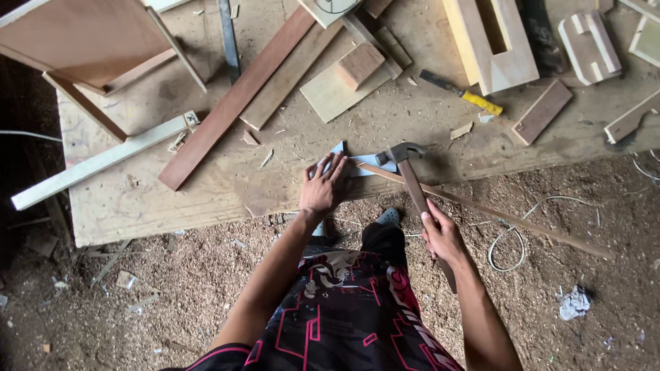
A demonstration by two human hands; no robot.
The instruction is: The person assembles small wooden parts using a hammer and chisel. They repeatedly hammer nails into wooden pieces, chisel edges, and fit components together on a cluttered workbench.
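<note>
While the left hand [323, 189] is pressed flat, fingers spread, on a small pale blue triangular piece [363, 163] at the near edge of the plywood workbench [137, 199], a claw hammer [411, 180] is gripped by its wooden handle in the closed right hand [443, 237]. Its steel head is held just above the blue piece, where a thin wooden strip [495, 213] is laid across. A yellow-handled chisel [462, 92] is seen farther back. No packages, labels or signs can be made out.
</note>
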